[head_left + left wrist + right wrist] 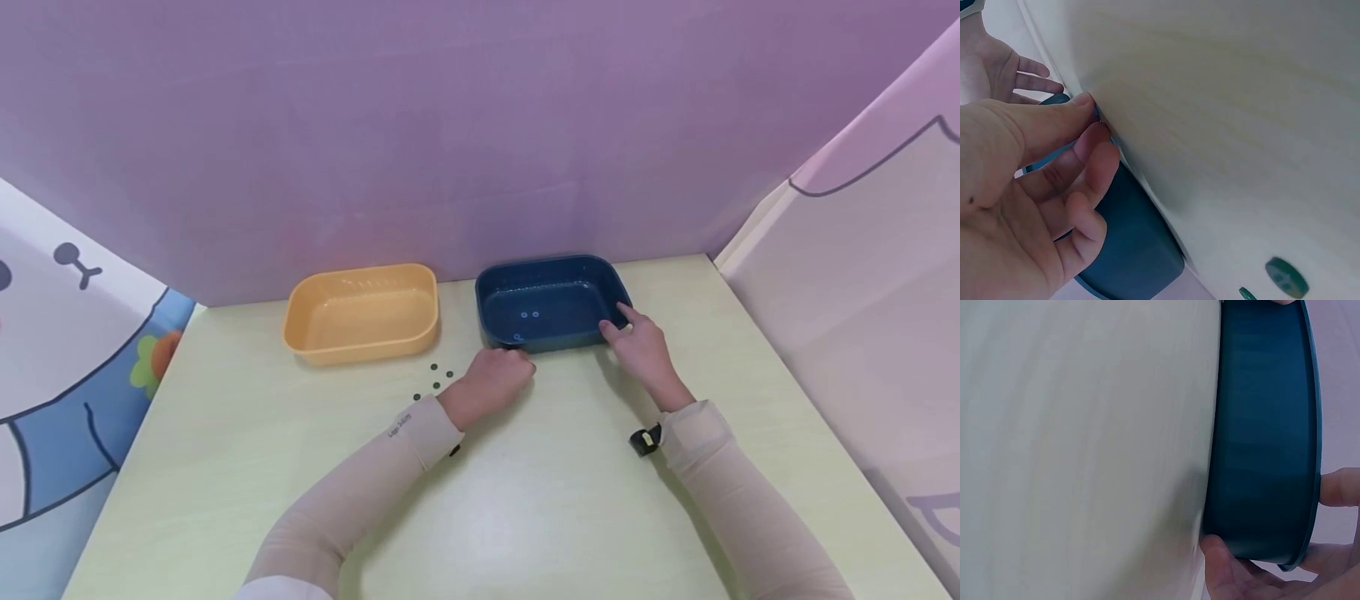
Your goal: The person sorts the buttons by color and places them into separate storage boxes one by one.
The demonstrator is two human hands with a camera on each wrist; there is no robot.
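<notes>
Blue tray [573, 302] has right hand [642, 352] gripping its corner

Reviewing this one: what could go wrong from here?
The right grip holds the blue tray near one corner, so an uneven pull might tilt it and slide the small discs inside. Loose green discs lie close to the left sleeve, which could brush and scatter them.

Beige sleeves [750, 508] — dark lettering [400, 425], left cuff [438, 440].
</notes>
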